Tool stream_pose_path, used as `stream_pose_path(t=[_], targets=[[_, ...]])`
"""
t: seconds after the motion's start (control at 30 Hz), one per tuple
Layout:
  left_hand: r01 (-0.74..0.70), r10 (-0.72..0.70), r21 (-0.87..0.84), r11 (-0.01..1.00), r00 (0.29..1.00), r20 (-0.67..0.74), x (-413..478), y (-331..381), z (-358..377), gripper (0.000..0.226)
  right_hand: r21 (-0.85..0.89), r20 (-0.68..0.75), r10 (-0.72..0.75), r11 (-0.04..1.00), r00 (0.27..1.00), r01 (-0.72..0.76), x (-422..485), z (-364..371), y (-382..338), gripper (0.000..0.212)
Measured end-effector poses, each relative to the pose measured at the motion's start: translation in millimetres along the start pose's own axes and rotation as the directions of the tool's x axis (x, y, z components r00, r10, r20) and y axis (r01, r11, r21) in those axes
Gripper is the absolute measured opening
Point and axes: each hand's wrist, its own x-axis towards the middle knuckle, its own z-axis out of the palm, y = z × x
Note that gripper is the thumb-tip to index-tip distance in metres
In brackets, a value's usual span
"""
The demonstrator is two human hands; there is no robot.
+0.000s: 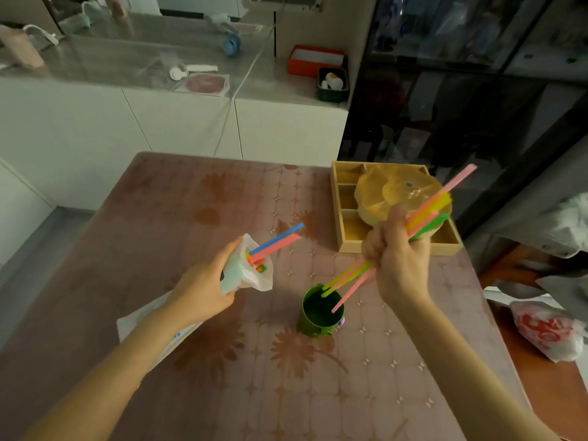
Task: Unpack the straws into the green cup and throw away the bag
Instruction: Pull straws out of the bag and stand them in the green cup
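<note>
A green cup (318, 323) stands upright on the table, between my hands and a little nearer to me. My right hand (397, 259) is closed around a bunch of straws (428, 214) in pink, yellow and green. Their lower ends hang just over the cup's rim, slanted. My left hand (203, 288) grips a white plastic bag (248, 272) held above the table, its mouth facing right. A blue straw (276, 238) and several pink ones stick out of the bag. The cup looks empty inside.
A wooden divided tray (346, 224) with a round yellowish lid sits at the table's far right. A white packet (140, 319) lies under my left forearm. A red-and-white plastic bag (547, 332) rests off the table's right edge. White cabinets stand behind.
</note>
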Motion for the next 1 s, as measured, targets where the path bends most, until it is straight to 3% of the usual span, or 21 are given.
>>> stream_pose_path(t=[0.1, 0.2, 0.27, 0.37, 0.53, 0.67, 1.0], targets=[[-0.019, 0.019, -0.015, 1.0, 1.0, -0.01, 1.1, 2.2, 1.8, 0.093, -0.068, 0.059, 0.073, 0.995, 0.996, -0.069, -10.1, 2.9, 39.4, 0.042], [-0.065, 0.065, -0.033, 0.997, 0.998, 0.005, 0.6, 5.5, 3.4, 0.094, -0.272, 0.037, 0.149, 0.953, 0.988, -0.133, -18.1, -2.8, 71.5, 0.042], [-0.079, 0.081, -0.051, 0.996, 0.997, 0.019, 0.2, 8.4, 2.8, 0.095, -0.328, -0.001, 0.21, 0.923, 0.978, -0.198, -19.8, -7.6, 80.6, 0.028], [-0.092, 0.094, -0.06, 0.994, 0.995, 0.039, 1.7, 10.9, 2.1, 0.097, -0.281, 0.043, 0.276, 0.926, 0.96, -0.254, -18.1, -13.0, 78.7, 0.007], [-0.119, 0.122, -0.059, 0.991, 0.992, 0.044, 6.4, 20.9, -1.7, 0.096, -0.281, 0.066, 0.333, 0.911, 0.941, -0.302, -4.5, -16.5, 57.3, 0.027], [-0.153, 0.157, -0.073, 0.986, 0.986, 0.052, 12.7, 33.7, -7.4, 0.094, -0.324, 0.065, 0.293, 0.91, 0.954, -0.258, 12.9, -21.2, 28.3, 0.051], [-0.171, 0.177, -0.137, 0.976, 0.984, 0.035, 23.9, 56.4, -24.7, 0.094, -0.359, -0.041, 0.256, 0.898, 0.966, -0.253, 50.3, -39.3, -0.7, 0.049]])
